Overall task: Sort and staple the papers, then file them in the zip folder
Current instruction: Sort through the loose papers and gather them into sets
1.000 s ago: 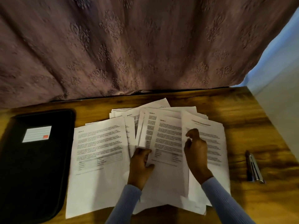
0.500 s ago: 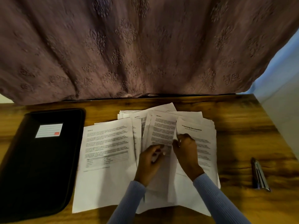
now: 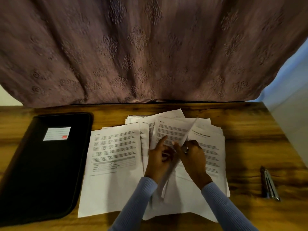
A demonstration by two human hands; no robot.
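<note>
Several printed white papers (image 3: 115, 150) lie fanned out on the wooden table (image 3: 250, 147). Both hands meet over the middle of the pile. My right hand (image 3: 193, 155) pinches one sheet (image 3: 186, 135) that stands on edge, lifted off the stack. My left hand (image 3: 159, 155) grips the neighbouring sheets (image 3: 171, 130), its index finger stretched over the print. A titled page (image 3: 210, 147) lies flat to the right of my hands. The black zip folder (image 3: 41, 164) with a white label lies closed at the left. The stapler (image 3: 269, 184) rests at the right.
A patterned mauve curtain (image 3: 150, 47) hangs along the table's far edge. The table's right edge runs diagonally beside a pale wall (image 3: 291, 105). Bare wood shows between the papers and the stapler.
The hands have drawn together over the pile. The sheet under my right hand has risen from flat to standing on edge. The camera view has tipped upward.
</note>
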